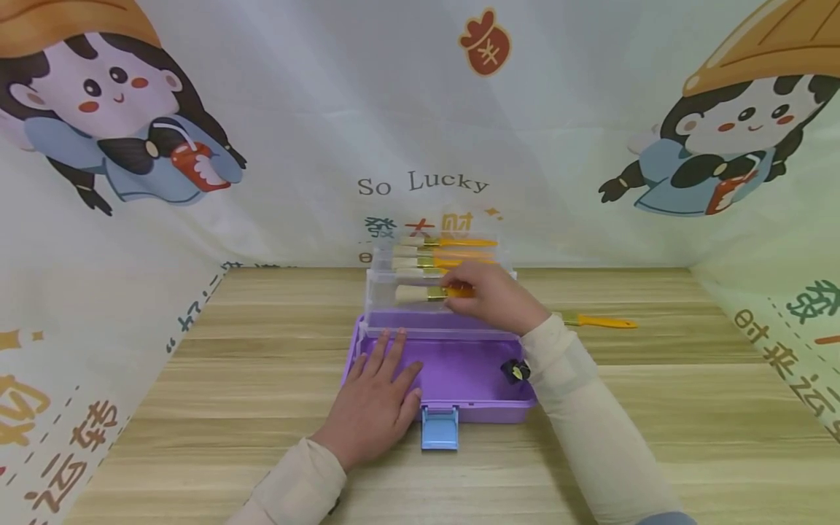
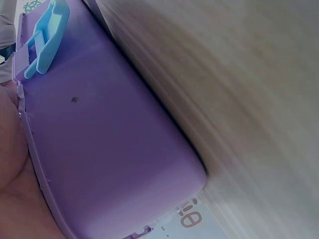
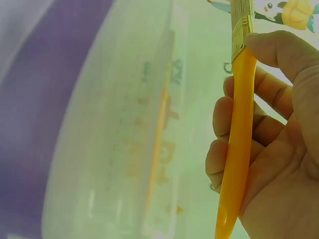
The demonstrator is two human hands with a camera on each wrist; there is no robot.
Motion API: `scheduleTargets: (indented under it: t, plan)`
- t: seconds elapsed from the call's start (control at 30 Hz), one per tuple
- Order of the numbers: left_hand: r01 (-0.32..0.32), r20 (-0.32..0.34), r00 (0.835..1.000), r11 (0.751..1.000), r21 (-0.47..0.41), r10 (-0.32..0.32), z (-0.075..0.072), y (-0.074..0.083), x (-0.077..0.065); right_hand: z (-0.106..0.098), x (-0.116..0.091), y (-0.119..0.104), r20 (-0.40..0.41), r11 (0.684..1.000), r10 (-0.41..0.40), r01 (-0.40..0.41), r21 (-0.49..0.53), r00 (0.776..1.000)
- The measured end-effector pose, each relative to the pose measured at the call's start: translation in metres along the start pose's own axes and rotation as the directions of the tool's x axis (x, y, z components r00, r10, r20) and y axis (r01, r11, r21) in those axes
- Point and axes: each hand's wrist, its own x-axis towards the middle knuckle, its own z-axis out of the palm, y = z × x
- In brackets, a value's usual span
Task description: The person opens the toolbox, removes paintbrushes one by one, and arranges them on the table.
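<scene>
My right hand (image 1: 488, 295) grips a flat paintbrush (image 3: 237, 134) by its yellow handle. In the head view the pale bristles point left, in front of the clear upright trays (image 1: 377, 299) of a purple box (image 1: 459, 364). The right wrist view shows the thumb at the metal collar and the fingers behind the handle. My left hand (image 1: 377, 408) rests over the front left of the box, its fingers spread and extended inside. A light blue latch (image 1: 440, 430) hangs down at the box's front, also seen in the left wrist view (image 2: 52, 37).
Several more yellow-handled brushes (image 1: 466, 243) lie in the clear trays at the back. Another brush (image 1: 607, 322) lies on the wooden table (image 1: 262, 343), right of the box. A small black object (image 1: 515, 370) shows beside the right sleeve. A printed cloth (image 1: 315, 146) forms the backdrop.
</scene>
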Motion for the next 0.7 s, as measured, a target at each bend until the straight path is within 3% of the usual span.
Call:
scheduleTargets:
  t: [0.3,0.7]
  plan:
    - [-0.009,0.001,1.0,1.0,0.0,0.009,0.001,0.0,0.0,-0.027,-0.026,0.003,-0.037,0.999,0.033,-0.033,-0.016,0.999]
    - [0.0,0.005,1.0,1.0,-0.014,0.0,-0.002,0.0,-0.001,-0.048,-0.079,0.038,-0.086,0.99,0.114,-0.12,-0.07,0.99]
